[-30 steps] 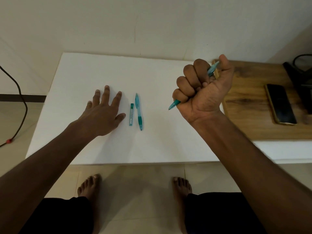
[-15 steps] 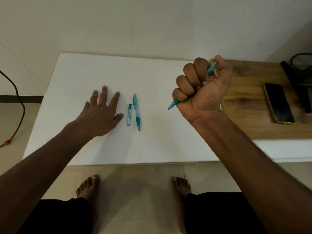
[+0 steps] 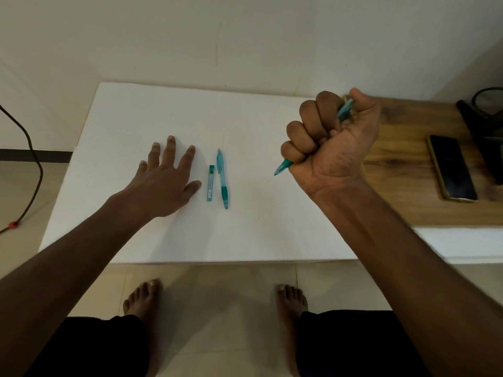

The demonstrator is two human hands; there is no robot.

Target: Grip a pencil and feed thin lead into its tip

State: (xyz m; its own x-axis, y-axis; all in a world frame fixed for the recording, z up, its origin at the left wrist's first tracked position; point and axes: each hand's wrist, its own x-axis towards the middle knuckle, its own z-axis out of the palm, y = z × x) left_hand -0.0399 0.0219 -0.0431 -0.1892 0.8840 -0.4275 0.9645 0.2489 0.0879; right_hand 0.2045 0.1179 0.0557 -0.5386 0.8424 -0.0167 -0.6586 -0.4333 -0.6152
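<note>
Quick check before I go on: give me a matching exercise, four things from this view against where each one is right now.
Things:
1. pencil in fist
2. lead case
3. phone
4. left hand

Places:
A. flat on the white surface, fingers spread
B. on the wooden top
C. gripped by the right hand
D. between the left thumb and the lying pencil

Pairs: 1-C, 2-D, 3-B, 4-A
</note>
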